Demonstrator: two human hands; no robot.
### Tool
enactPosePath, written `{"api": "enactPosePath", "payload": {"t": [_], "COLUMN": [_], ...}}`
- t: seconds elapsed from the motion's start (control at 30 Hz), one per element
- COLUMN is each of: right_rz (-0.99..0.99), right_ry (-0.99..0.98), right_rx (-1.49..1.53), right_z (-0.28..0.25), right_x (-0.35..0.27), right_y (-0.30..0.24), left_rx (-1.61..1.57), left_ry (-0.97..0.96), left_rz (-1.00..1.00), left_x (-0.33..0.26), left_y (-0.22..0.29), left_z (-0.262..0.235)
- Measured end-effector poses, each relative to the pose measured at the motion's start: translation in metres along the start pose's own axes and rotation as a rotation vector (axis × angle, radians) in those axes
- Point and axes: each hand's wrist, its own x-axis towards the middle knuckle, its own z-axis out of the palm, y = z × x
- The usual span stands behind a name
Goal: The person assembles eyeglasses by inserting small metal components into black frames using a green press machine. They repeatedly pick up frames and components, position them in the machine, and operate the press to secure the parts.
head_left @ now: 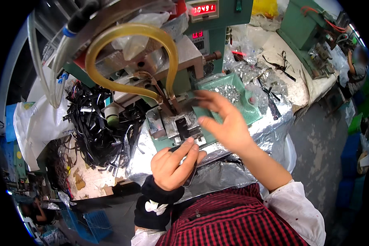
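My left hand [172, 166] is closed at the near edge of a metal fixture [184, 125]. Its fingers press together on a narrow black strip [174, 148], most of which the hand covers. A dark slot shows in the fixture, just beyond the fingertips. To the right of the fixture, my right hand [229, 125] hangs in the air with thumb and fingers apart, the fingertips smeared by motion. Beside that hand, a green tray [254, 112] holds many small shiny metal pieces [229, 92]. Over the fixture stands the press machine's metal head [170, 104].
A curved yellowish hose [90, 61] arches over the press. At left lies a tangled pile of black strips [94, 131]. Crinkled foil [279, 123] covers the bench front. Dark pieces and clear bags [254, 61] lie at the back right, near another green machine [301, 28].
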Motion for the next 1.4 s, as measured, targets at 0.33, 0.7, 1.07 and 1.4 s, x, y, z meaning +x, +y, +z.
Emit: {"api": "enactPosePath", "payload": {"t": [0.33, 0.7, 1.07, 1.4], "right_rz": [-0.040, -0.090, -0.158, -0.119], "right_ry": [0.381, 0.292, 0.363, 0.484], "right_rx": [-0.775, -1.264, -0.822, -0.915], "right_z": [-0.082, -0.055, -0.063, -0.098], "right_x": [-0.019, -0.023, -0.013, -0.074], "right_y": [0.069, 0.075, 0.077, 0.056], "left_rx": [0.053, -0.017, 0.722, -0.472], "left_ry": [0.141, 0.133, -0.507, -0.006], "left_rz": [0.116, -0.184, -1.015, -1.239], "left_x": [-0.004, -0.026, -0.081, -0.109], "left_y": [-0.011, 0.028, -0.123, -0.102], "left_z": [0.020, -0.014, -0.008, -0.049]}}
